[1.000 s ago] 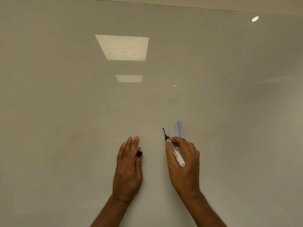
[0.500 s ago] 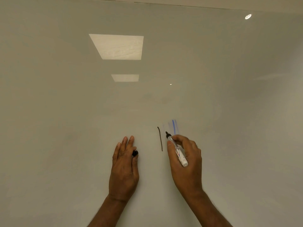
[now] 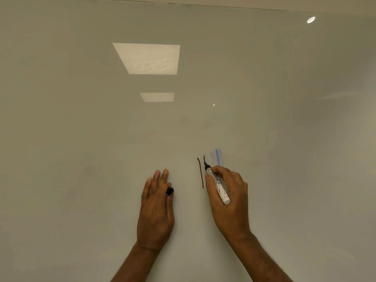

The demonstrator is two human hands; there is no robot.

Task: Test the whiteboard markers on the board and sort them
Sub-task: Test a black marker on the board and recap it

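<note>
My right hand (image 3: pixel 227 192) grips a white whiteboard marker (image 3: pixel 218 185) with its black tip against the whiteboard (image 3: pixel 81 139). A long black stroke (image 3: pixel 200 173) runs down the board just left of the tip, and a short second black stroke (image 3: pixel 204 158) starts above the tip. Faint blue strokes (image 3: pixel 217 156) sit to the right of these. My left hand (image 3: pixel 156 206) lies against the board with fingers straight, and the black marker cap (image 3: pixel 170 190) is pinched by its thumb side.
The glossy board fills the whole view and reflects two ceiling light panels (image 3: pixel 149 58) and a small round lamp (image 3: pixel 310 19). The board's top edge (image 3: pixel 223 6) runs along the upper border.
The right hand drew one long black stroke downward, then lifted back up and started a second stroke to its right. The left hand with the cap stayed put.
</note>
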